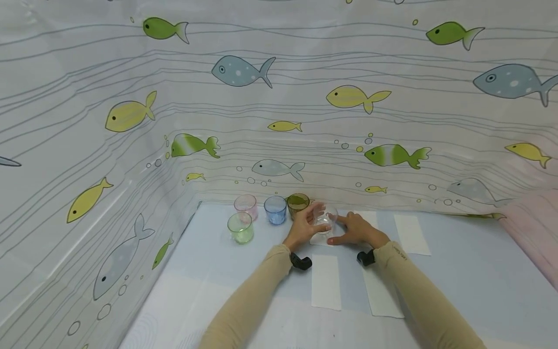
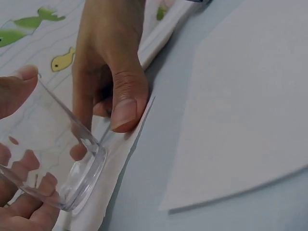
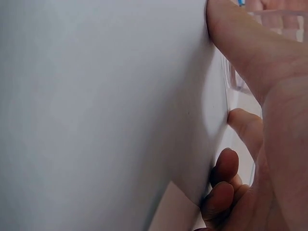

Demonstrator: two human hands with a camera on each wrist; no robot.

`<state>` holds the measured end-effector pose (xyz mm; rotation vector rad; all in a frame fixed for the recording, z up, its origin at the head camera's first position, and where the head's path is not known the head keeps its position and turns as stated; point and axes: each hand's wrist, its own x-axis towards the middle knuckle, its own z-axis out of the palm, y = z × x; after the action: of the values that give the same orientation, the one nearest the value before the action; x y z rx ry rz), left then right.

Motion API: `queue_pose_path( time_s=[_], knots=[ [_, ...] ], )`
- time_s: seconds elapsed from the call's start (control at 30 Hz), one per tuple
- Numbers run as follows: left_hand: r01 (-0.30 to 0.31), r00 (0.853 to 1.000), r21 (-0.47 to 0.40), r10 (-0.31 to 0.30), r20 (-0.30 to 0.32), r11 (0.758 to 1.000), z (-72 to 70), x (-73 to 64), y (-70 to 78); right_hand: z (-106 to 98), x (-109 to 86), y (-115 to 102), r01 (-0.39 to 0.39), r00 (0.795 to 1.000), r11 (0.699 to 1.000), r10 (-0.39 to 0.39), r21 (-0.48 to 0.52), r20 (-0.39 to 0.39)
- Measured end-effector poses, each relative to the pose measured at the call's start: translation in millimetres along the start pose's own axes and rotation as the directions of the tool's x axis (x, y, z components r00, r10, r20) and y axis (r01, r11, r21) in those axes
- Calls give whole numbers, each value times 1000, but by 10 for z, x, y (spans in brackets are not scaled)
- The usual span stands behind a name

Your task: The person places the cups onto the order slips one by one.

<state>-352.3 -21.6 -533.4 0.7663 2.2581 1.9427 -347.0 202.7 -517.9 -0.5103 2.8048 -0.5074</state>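
My left hand [image 1: 302, 228] holds a clear glass cup [image 1: 324, 220] at the back of the table, thumb on one side and fingers behind it. The cup's thick base [image 2: 89, 185] shows close over a white strip [image 1: 318, 241] in the left wrist view. Just right of the cup is my right hand [image 1: 357, 229], its thumb and index finger spread apart. In the right wrist view its fingertips [image 3: 236, 117] touch down on the pale surface, with the other fingers partly bent. Nothing shows in its grip.
Left of my hands stand an olive cup [image 1: 298, 203], a blue cup [image 1: 275, 211], a pink cup [image 1: 245, 206] and a green cup [image 1: 240, 228]. More white strips [image 1: 326, 281] lie on the pale blue table [image 1: 261, 271]. A fish-print curtain [image 1: 244, 111] rises behind and at the left.
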Motion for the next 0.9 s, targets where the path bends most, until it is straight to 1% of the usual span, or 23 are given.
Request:
queue_pose_path(
  time_s=[0.2, 0.37, 0.63, 0.9],
  knots=[
    [9, 1000, -21, -9, -10, 1000, -19, 5, -55, 5, 7, 15, 22, 1000, 1000, -22, -4, -2],
    [30, 1000, -49, -30, 4, 998, -32, 11, -93, -8, 2, 0, 7, 1000, 1000, -7, 1, 7],
    [40, 999, -62, -39, 10, 997, -40, 8, -125, -20, -11, -33, -19, 1000, 1000, 19, 7, 1],
    [58, 998, -56, -57, 14, 997, -36, -6, -161, -3, -16, -26, -24, 1000, 999, 24, 23, 4]
  ],
)
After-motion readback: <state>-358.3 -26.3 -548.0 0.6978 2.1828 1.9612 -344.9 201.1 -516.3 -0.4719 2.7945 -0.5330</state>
